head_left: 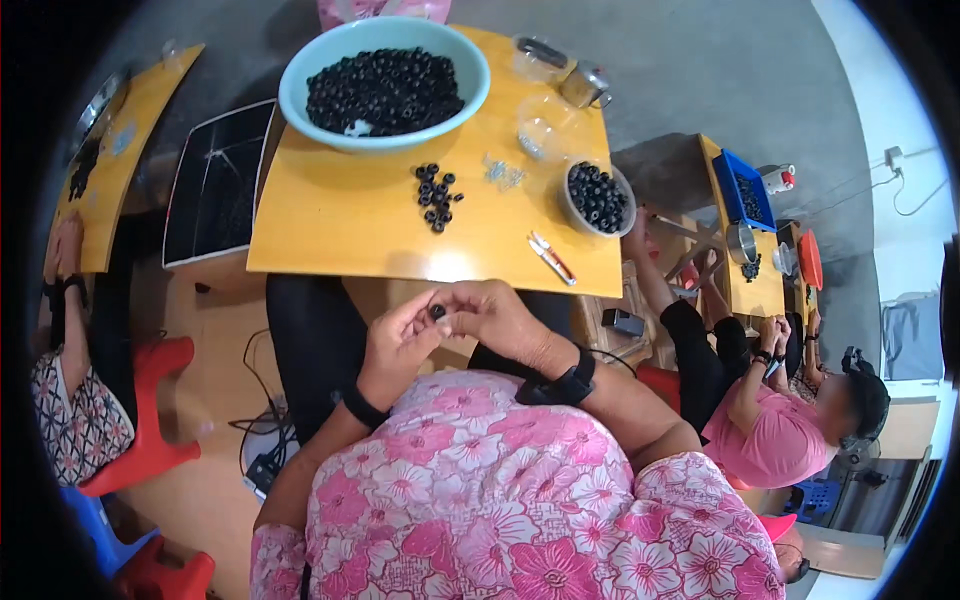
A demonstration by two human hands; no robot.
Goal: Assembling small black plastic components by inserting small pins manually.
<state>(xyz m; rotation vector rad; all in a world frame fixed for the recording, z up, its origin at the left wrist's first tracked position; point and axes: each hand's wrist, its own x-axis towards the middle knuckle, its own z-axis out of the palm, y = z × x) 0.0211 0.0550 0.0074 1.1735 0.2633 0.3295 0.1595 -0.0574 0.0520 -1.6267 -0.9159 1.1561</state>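
Observation:
Just in front of the table's near edge, my two hands meet above my lap. Between the fingertips is a small black round part (438, 312) with a hole in it. My left hand (396, 340) pinches it from the left. My right hand (497, 318) closes on it from the right, thumb and forefinger together. On the table, several loose parts of the same kind (436, 200) lie in a small heap, with small pale metal-looking pieces (503, 172) beside them. A large pale-blue basin (300, 100) behind them holds a great many black parts.
A clear tub of black parts (598, 198) and tweezer-like red-and-white tools (552, 260) lie on the table's right side. Behind stand a clear bowl (550, 128) and a metal cup (585, 84). A black-lined box (222, 185) is left of the table. People sit at neighbouring tables.

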